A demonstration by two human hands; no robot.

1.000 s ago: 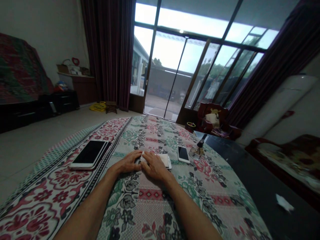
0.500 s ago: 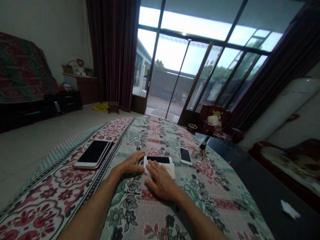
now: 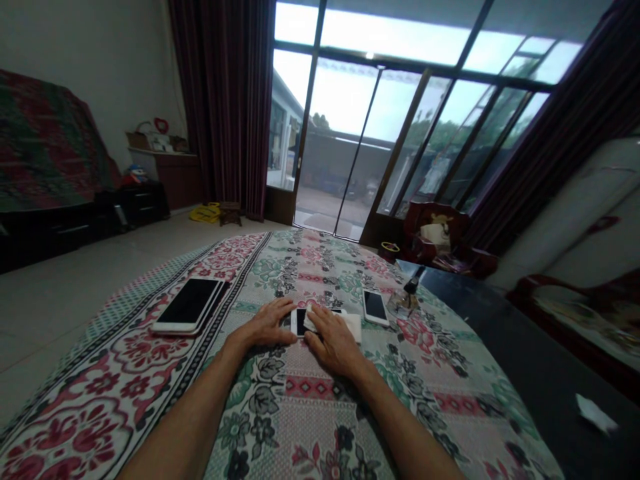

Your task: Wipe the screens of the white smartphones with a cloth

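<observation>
A white phone [image 3: 300, 321] lies flat on the floral tablecloth [image 3: 280, 413], its dark screen up. My left hand [image 3: 267, 325] rests at its left end, fingers touching the edge and steadying it. My right hand [image 3: 334, 337] presses a white cloth [image 3: 351, 327] down on the screen, covering most of the phone. A second small white phone [image 3: 375, 307] lies just right of the cloth. Two stacked larger phones [image 3: 189, 305] lie further left on the cloth.
A small glass item with a dark brush [image 3: 405, 298] sits beyond the right phone. The dark bare tabletop [image 3: 505, 373] extends right, with a white scrap [image 3: 594, 413] on it. Red armchairs [image 3: 440, 243], curtains and glass doors stand beyond.
My right hand with the white cloth has slid back up over the screen after pulling toward me; earlier it had covered the phone. The left hand stayed at the phone's left end.
</observation>
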